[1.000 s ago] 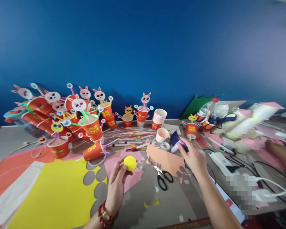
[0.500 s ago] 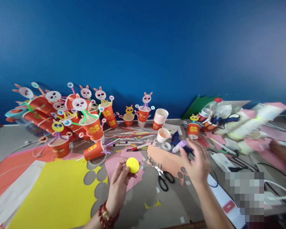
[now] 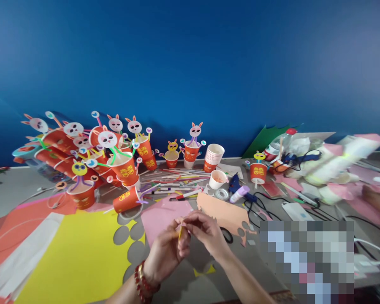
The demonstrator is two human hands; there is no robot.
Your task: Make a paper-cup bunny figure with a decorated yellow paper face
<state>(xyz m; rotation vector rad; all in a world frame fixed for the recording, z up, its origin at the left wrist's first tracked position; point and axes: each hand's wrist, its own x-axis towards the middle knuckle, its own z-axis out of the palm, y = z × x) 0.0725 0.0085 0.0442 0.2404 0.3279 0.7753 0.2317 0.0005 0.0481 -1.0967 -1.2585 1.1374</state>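
Note:
My left hand [image 3: 168, 253], with red beads at the wrist, pinches a yellow paper disc [image 3: 180, 232] that is turned edge-on. Fingertips of my right hand [image 3: 207, 234] are pressed together against the disc's upper edge; whether they grip anything besides it is too small to tell. Both hands meet above a pink paper sheet [image 3: 158, 215]. Black-handled scissors [image 3: 226, 235] are mostly hidden behind my right hand. Beyond it lie a peach sheet with cut-outs [image 3: 221, 211] and a purple-capped glue stick [image 3: 240, 194].
Red cups with paper rabbit figures [image 3: 125, 169] crowd the back left. A yellow sheet with round holes [image 3: 72, 253] lies front left. Behind my hands are a cup stack [image 3: 213, 158] and a blue glue gun [image 3: 236, 183]. Another person's hand [image 3: 376, 200] is at the far right.
My right hand has moved left and down from beside the glue stick to meet my left hand. The yellow disc has turned from face-on to edge-on.

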